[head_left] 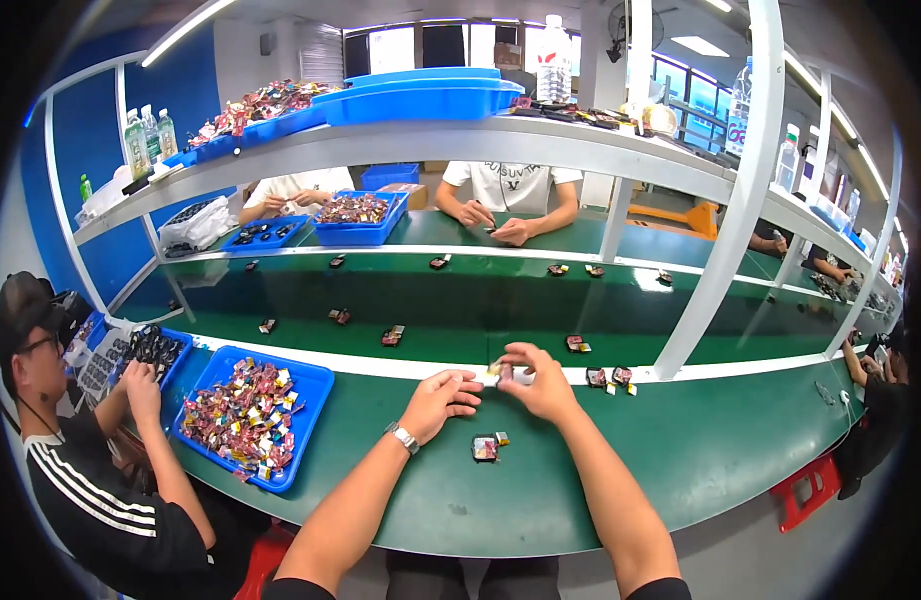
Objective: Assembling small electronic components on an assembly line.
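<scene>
My right hand (544,385) is closed, thumb and fingers pinching a small electronic part (503,371) with a reddish body and a yellowish piece, just above the white rail (421,369). My left hand (441,403), a watch on its wrist, is beside it, fingers stretched and empty, palm turned toward the right hand. On the green table below them lies a similar part (486,448), dark and reddish with a yellow-silver tab. Several more such parts (609,379) rest against the rail to the right of my right hand.
A blue tray (319,412) heaped with similar parts stands left, beside a seated co-worker (91,470). Beyond the rail, parts (393,336) lie spaced along a green strip. White posts (716,260) hold a shelf overhead. Other people work across the table and at right.
</scene>
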Motion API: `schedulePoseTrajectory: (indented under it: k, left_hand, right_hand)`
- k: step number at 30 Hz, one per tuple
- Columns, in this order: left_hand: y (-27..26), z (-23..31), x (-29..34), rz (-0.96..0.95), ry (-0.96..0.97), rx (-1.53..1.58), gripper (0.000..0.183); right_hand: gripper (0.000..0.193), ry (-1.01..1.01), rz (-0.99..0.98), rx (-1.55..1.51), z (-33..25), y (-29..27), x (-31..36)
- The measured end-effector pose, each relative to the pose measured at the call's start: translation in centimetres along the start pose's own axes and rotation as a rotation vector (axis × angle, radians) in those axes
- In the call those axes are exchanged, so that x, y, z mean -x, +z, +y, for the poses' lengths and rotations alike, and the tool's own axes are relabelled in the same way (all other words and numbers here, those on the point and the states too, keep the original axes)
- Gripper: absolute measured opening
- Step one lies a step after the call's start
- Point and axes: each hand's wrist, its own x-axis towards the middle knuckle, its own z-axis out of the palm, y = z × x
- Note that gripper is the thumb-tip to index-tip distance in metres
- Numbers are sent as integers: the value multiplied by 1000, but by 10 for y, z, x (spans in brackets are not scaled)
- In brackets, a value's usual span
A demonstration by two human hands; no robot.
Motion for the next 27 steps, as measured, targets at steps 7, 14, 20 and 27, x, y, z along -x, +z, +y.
schedulePoseTrajectory:
  k: [7, 14, 20, 27]
  left_hand:
    - [-21, -5, -4, -336, -148, 20, 36]
    - [3, 7, 9, -245, -76, 81, 44]
    - [3, 5, 6, -227, -62, 71, 35]
    - [5, 2, 4, -185, -83, 35, 28]
  right_hand:
    - [60, -192, -255, 92, -47, -1, 20]
    - [44, -253, 33, 176, -41, 19, 29]
    - [32, -444, 82, 383, -28, 23, 27]
    - [16, -391, 24, 365, -29, 25, 26]
